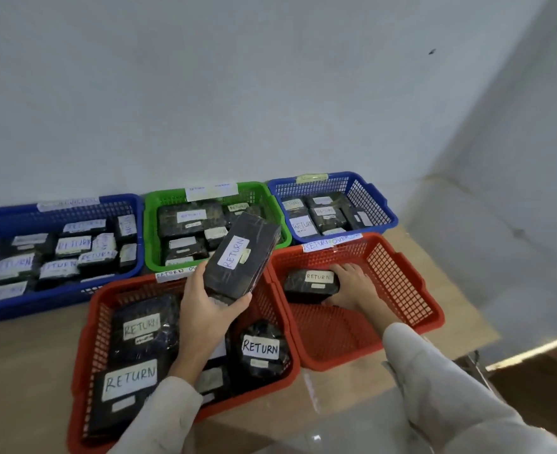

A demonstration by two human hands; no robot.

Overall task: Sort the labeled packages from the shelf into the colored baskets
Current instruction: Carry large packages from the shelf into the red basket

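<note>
My left hand (210, 308) grips a long black package (241, 257) with a white RETURN label, held tilted above the near left red basket (84, 348). That basket holds several black RETURN packages (260, 350). My right hand (355, 285) reaches into the right red basket (401, 273) and rests against a black package (311, 283) lying at its far left corner; whether the fingers grip it I cannot tell. Behind stand a large blue basket (57, 296), a green basket (152, 257) and a smaller blue basket (372, 198), each with several labeled packages.
All baskets sit on a brown cardboard-like surface (25, 371) against a white wall (238, 93). Paper labels (211, 190) are taped to the basket rims. A cardboard box (539, 371) lies at the lower right. The shelf is out of view.
</note>
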